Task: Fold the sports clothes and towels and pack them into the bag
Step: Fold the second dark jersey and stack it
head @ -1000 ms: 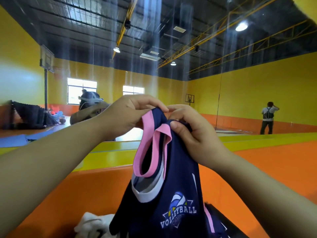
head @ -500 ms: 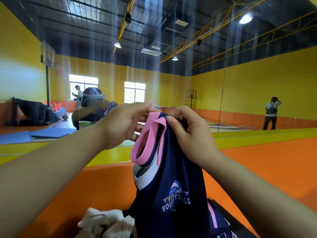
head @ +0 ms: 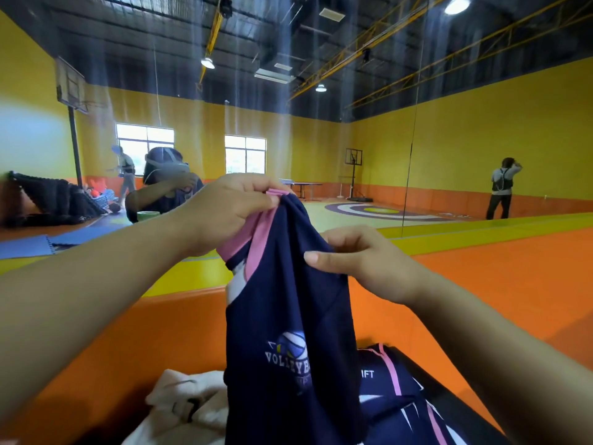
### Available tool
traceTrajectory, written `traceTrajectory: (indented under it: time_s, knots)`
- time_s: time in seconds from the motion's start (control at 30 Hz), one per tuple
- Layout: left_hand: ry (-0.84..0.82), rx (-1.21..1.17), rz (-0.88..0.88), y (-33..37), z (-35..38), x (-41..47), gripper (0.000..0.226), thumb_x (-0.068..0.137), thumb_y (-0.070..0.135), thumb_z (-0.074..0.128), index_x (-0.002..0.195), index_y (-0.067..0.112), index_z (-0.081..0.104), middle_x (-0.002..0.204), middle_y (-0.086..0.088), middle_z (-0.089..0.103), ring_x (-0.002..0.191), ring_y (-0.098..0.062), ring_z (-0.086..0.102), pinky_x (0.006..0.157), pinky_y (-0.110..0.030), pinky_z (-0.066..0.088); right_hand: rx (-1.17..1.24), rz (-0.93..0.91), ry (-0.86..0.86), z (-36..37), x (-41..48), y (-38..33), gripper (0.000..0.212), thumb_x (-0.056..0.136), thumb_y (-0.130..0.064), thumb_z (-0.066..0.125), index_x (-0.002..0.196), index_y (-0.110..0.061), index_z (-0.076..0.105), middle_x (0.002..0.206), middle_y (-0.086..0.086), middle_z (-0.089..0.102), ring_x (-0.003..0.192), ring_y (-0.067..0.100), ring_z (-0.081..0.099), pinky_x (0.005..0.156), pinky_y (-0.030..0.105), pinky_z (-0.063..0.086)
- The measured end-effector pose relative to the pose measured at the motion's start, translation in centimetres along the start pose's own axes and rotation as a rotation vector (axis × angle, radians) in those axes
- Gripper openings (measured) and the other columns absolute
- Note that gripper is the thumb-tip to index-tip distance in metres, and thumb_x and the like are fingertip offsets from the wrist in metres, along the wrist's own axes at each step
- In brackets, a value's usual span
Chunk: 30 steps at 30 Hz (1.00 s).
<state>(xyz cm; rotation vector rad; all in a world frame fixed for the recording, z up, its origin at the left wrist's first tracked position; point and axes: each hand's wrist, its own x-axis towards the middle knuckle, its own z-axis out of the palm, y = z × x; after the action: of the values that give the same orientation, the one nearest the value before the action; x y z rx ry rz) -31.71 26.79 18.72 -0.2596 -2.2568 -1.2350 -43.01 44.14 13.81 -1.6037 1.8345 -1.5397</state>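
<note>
Head view: the left hand (head: 224, 216) pinches the pink-trimmed top edge of the navy volleyball jersey (head: 288, 316) between its fingers (head: 256, 191) and thumb, holding the cloth up. The right hand (head: 369, 264) grips the jersey's side edge, thumb in front and fingers curled behind. It now sits lower than the left fingers and apart from them. A second ago both hands were bunched together at the trim; the right has since slid down and outward along the fabric, so the jersey is starting to spread. That looks like straightening before the first fold: this garment is neither folded nor packed. Below the fingers its hem hangs over a white towel (head: 186, 399), with a second navy garment (head: 391, 377) under the right wrist, all on an orange mat (head: 96, 348).
</note>
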Motion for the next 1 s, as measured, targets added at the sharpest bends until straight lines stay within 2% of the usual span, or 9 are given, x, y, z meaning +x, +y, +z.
traceTrajectory:
  time_s: [0.1,0.23,0.43,0.57,0.67,0.73,0.8,0.9,1.0]
  knots:
    - [0.047,-0.035,0.021,0.3,0.8,0.0,0.029,0.096,-0.001,0.039,0.092,0.014,0.064,0.083,0.004,0.066,0.073,0.002,0.060,0.070,-0.007,0.046,-0.007,0.014,-0.019,0.0,-0.7,0.9,0.034,0.083,-0.023,0.064,0.096,0.008,0.068,0.103,0.019,0.069,0.090,0.021,0.063,0.087,0.036,0.050]
    - [0.093,0.063,0.074,-0.3,1.8,0.2,0.033,0.098,-0.001,0.036,0.087,0.017,0.061,0.083,0.002,0.060,0.072,0.003,0.053,0.067,-0.007,0.041,-0.119,0.022,0.027,0.1,-1.3,1.9,0.034,0.080,-0.030,0.073,0.089,0.003,0.072,0.107,0.010,0.067,0.101,0.020,0.064,0.096,0.037,0.047]
    - [0.295,0.352,0.044,0.2,2.0,0.6,0.026,0.099,0.009,0.034,0.097,0.021,0.057,0.081,0.016,0.054,0.064,0.022,0.046,0.058,0.008,0.025,-0.013,0.082,0.084,0.0,-2.1,2.8,0.019,0.086,-0.018,0.063,0.088,-0.002,0.071,0.085,0.007,0.072,0.076,0.016,0.067,0.072,0.029,0.055]
    - [0.307,0.453,0.072,-0.6,1.7,1.0,0.013,0.098,0.023,0.046,0.097,0.018,0.057,0.081,0.013,0.055,0.065,0.026,0.044,0.063,0.007,0.027,-0.150,-0.028,0.283,-1.1,-2.3,2.8,0.037,0.080,-0.033,0.073,0.086,0.002,0.063,0.080,0.012,0.067,0.072,0.016,0.060,0.066,0.039,0.050]
    - [0.242,0.485,0.069,-0.5,1.6,0.9,0.024,0.080,0.039,0.065,0.095,0.024,0.055,0.081,0.021,0.051,0.066,0.030,0.043,0.064,0.008,0.028,-0.200,-0.080,0.354,-2.3,-2.5,2.4,0.027,0.070,-0.030,0.081,0.084,-0.022,0.060,0.077,0.007,0.057,0.070,0.015,0.054,0.064,0.032,0.045]
    - [0.224,0.566,0.063,-0.1,1.8,0.8,0.032,0.073,0.032,0.076,0.096,0.026,0.054,0.080,0.024,0.047,0.062,0.037,0.035,0.059,0.012,0.021,-0.156,-0.014,0.269,-2.9,-2.8,2.2,0.044,0.060,-0.028,0.084,0.096,-0.035,0.058,0.082,0.008,0.061,0.074,0.020,0.061,0.069,0.035,0.050]
    - [0.206,0.601,0.067,0.0,1.8,0.8,0.039,0.068,0.026,0.082,0.098,0.026,0.055,0.081,0.025,0.046,0.062,0.038,0.034,0.059,0.012,0.021,-0.168,0.098,0.143,-3.5,-3.5,2.3,0.057,0.059,-0.021,0.086,0.110,-0.025,0.060,0.094,0.012,0.069,0.087,0.028,0.068,0.080,0.044,0.056]
    - [0.153,0.586,0.068,-0.4,1.4,1.3,0.043,0.062,0.024,0.086,0.097,0.025,0.060,0.081,0.023,0.051,0.066,0.031,0.042,0.058,0.006,0.030,-0.366,0.245,0.016,-4.1,-4.4,2.9,0.041,0.072,-0.032,0.081,0.101,-0.006,0.068,0.101,0.019,0.070,0.097,0.038,0.065,0.086,0.057,0.051]
    - [0.100,0.580,0.055,-1.1,1.2,1.8,0.047,0.058,0.022,0.089,0.097,0.025,0.062,0.083,0.020,0.056,0.067,0.027,0.046,0.058,0.004,0.034,-0.481,0.231,0.160,-4.7,-5.2,3.4,0.021,0.088,-0.027,0.067,0.095,-0.007,0.067,0.097,0.016,0.069,0.087,0.028,0.064,0.084,0.045,0.052]
